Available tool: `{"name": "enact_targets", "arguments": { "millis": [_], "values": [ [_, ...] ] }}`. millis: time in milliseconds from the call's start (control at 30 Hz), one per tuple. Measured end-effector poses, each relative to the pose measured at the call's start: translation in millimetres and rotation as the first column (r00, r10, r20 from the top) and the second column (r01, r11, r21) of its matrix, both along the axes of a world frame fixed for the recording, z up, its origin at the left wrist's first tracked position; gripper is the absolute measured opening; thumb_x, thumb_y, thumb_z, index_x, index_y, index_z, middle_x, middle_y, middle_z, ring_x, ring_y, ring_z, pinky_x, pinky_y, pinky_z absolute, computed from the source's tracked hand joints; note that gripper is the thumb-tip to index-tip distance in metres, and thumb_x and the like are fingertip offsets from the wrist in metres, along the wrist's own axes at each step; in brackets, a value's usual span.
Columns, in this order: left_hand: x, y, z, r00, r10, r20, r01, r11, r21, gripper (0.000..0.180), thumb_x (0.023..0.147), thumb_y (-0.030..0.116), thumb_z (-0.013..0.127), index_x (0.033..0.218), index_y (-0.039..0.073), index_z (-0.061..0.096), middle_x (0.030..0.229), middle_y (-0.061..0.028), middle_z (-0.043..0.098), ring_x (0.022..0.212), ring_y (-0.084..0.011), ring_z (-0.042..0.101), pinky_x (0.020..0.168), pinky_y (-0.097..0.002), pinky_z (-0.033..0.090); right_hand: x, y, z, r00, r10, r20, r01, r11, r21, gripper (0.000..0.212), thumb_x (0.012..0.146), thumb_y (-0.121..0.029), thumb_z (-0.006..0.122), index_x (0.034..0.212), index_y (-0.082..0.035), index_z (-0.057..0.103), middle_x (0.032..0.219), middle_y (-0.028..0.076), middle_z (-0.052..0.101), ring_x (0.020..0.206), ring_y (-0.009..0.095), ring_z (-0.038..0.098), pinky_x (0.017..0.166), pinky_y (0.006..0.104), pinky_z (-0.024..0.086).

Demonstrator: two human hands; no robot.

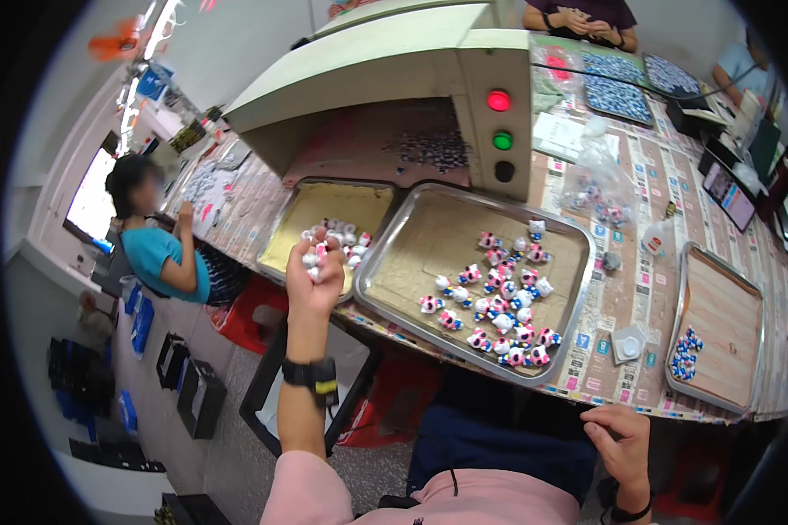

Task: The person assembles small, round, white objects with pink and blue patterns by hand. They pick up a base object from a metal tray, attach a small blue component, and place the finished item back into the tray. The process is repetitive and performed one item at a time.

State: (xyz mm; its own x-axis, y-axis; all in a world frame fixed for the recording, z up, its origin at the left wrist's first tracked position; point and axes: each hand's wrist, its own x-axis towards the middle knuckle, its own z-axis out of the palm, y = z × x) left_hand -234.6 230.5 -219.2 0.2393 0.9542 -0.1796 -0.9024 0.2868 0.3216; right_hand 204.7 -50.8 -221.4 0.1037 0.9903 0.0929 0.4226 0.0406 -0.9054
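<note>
My left hand [315, 284] is raised over the near right edge of the left metal tray [299, 217]. Its fingers are curled around small white and pink figurines [320, 250]. More white figurines with pink parts [356, 248] lie in that tray, partly behind my fingers. My right hand [623, 442] is low by the table's front edge, thumb and fingers bent together; anything in them is hidden. Between my hands is the large metal tray [394, 262], where many small animal figurines in white, pink and blue [502, 302] stand or lie in a loose cluster.
A cream box-shaped machine [368, 87] with an open front stands behind the trays. At right, another tray [718, 337] holds small blue and white pieces [685, 354]. Nearby are a white bottle [655, 238], a plastic bag [600, 179] and a phone [728, 194]. Other people sit around the table.
</note>
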Motion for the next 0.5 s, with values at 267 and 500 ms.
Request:
{"name": "enact_targets", "arguments": {
  "millis": [267,500],
  "values": [
    [156.0,-125.6,16.9,0.793,-0.600,-0.107,0.571,0.793,-0.212,0.031,0.098,0.031,0.043,0.108,0.005,0.054,0.072,-0.0091,0.053,0.055,-0.0139,0.043,0.036,-0.0245,0.034,65.1,-3.7,1.4,0.941,-0.285,0.180,0.269,0.957,0.108,0.013,0.080,-0.002,0.068,0.092,0.001,0.071,0.089,0.013,0.070,0.076,0.022,0.067,0.068,0.0296,0.051],
    [241.7,-206.5,-5.5,0.445,-0.883,0.150,0.887,0.413,-0.206,0.038,0.100,0.034,0.045,0.121,0.004,0.056,0.079,-0.0089,0.053,0.067,-0.0161,0.042,0.049,-0.0243,0.035,142.1,-12.4,0.1,0.733,-0.598,0.325,0.544,0.802,0.249,0.015,0.082,-0.001,0.065,0.096,0.001,0.070,0.093,0.013,0.069,0.076,0.021,0.066,0.063,0.0281,0.050]
  ]
}}
